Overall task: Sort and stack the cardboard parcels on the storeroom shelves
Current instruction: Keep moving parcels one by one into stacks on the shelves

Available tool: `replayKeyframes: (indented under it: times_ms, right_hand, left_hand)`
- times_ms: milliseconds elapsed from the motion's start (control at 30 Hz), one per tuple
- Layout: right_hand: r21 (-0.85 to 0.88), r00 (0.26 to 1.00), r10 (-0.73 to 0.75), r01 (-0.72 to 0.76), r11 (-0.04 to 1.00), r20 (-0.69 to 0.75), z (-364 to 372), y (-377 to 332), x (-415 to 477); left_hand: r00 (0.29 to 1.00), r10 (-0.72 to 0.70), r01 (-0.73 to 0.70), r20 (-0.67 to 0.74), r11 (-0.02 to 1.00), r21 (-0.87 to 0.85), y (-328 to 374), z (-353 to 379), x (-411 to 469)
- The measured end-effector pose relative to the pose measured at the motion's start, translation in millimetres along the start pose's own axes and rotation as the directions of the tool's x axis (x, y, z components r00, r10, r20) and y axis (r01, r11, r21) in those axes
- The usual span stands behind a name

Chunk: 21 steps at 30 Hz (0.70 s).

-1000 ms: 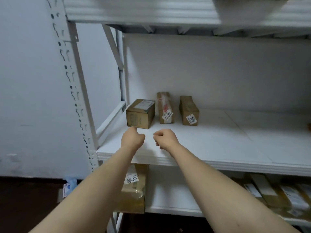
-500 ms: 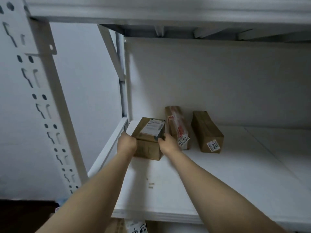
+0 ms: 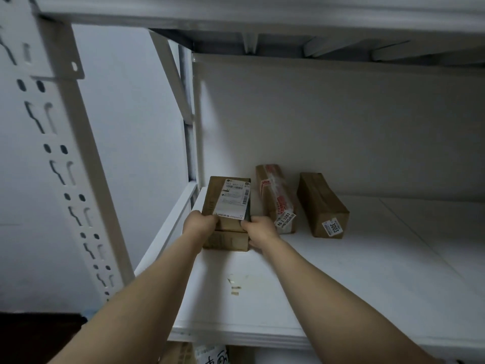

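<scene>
The box is gripped at its near end by both hands: the left hand is curled round the near left corner and the right hand round the near right corner, with fingers hooked over the top edge. The box is placed just left of the taped parcel, with a narrow gap between them, on the same white shelf. The 3003 parcel is set to the right of the taped parcel, apart from it. Whether the box is raised or resting cannot be told. It is judged small, stiff and probably light, though its contents are unknown. The printed label on top is likely slicker than bare card, so a hold on the plain side faces near the corners, where cardboard is stiffest, is advised. Hard squeezing at mid-face is best avoided, since the panels may dent.
</scene>
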State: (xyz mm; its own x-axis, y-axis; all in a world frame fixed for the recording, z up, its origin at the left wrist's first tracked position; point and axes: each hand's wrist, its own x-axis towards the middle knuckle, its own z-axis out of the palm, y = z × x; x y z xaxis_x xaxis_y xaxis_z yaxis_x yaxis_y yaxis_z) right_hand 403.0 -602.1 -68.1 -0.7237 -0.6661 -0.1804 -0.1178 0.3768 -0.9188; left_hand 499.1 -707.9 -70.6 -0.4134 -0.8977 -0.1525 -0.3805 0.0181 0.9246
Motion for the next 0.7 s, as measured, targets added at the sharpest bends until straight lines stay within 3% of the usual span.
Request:
replayKeyframes:
  times_ms: [400,700]
  right_hand:
    - [0.004,0.995,-0.1,0.1,0.995,-0.019,-68.8,40.3,-102.8]
    - [0.105,0.994,-0.085,0.093,0.99,-0.076,-130.9,73.3,-174.8]
  left_hand:
    - [0.997,-0.042,0.055,0.067,0.975,-0.214,-1.8,25.1,-127.1]
    - [0.994,0.027,-0.003,0.103,0.972,-0.233,3.4,60.8,-221.4]
